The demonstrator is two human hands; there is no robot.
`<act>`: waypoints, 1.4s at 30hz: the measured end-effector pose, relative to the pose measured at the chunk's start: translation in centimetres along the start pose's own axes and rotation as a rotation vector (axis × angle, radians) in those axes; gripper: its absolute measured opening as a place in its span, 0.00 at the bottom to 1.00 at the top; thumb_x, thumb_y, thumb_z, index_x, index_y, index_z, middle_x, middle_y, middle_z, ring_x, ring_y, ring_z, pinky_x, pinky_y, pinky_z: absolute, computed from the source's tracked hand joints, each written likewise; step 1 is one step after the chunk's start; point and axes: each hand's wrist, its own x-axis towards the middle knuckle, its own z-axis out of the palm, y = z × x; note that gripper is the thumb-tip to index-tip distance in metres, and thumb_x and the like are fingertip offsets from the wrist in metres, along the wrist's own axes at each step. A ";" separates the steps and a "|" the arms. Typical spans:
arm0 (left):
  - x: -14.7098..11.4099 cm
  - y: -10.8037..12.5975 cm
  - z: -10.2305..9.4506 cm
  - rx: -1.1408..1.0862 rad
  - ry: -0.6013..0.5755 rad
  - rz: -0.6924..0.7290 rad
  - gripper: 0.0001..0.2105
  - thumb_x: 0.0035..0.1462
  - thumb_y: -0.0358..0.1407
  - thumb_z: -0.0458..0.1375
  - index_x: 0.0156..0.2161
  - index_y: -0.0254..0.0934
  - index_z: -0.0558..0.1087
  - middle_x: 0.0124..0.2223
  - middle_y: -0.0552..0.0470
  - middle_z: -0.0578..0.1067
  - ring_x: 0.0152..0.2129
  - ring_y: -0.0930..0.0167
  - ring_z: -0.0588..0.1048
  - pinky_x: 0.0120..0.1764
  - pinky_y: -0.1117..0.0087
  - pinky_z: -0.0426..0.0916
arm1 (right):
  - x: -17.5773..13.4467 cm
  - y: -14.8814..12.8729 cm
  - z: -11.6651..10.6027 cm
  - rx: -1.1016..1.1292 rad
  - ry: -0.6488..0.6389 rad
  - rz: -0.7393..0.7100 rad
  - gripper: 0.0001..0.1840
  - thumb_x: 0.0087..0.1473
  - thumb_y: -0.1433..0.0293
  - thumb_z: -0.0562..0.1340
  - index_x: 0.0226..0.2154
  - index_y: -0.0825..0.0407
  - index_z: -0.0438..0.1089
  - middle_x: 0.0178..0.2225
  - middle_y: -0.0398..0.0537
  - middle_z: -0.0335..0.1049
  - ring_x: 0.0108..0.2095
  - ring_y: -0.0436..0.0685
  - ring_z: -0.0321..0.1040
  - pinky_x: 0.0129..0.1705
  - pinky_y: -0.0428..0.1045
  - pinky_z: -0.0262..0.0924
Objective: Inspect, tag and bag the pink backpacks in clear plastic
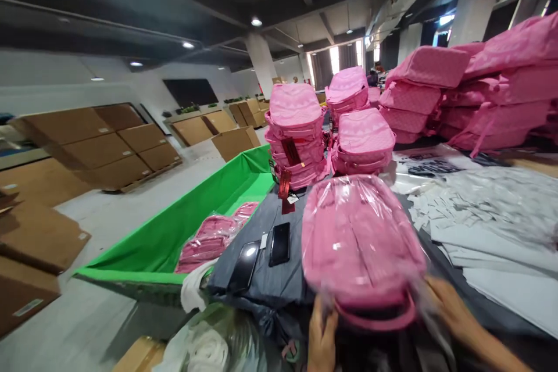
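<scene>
A pink backpack [361, 238] lies on the dark-covered table inside a clear plastic bag [349, 192], its carry loop towards me. At the near left corner of the bag, my left hand [322, 331] is closed on the plastic. My right hand [453, 308], partly smeared by motion, grips the plastic at the near right corner. The bag's mouth seems to be at the near end, between my hands. Two dark phones [280, 243] lie on the table left of the backpack, with red tags [285, 185] beyond them.
Stacked pink backpacks [296, 128] stand behind, with a larger pile [501, 87] at the right. White sheets [492, 256] and a plastic sack cover the right side. A green-lined bin [148, 244] at the left holds bagged pink backpacks [209, 238]. Cardboard boxes [96, 145] stand on the floor.
</scene>
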 end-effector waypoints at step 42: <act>-1.7 14.8 13.3 0.815 -1.004 1.674 0.06 0.65 0.34 0.58 0.36 0.36 0.75 0.35 0.50 0.78 0.40 0.68 0.75 0.47 0.64 0.66 | -16.5 3.9 0.9 -0.016 0.023 0.123 0.28 0.56 0.49 0.59 0.46 0.52 0.78 0.30 0.52 0.80 0.28 0.60 0.77 0.33 0.49 0.72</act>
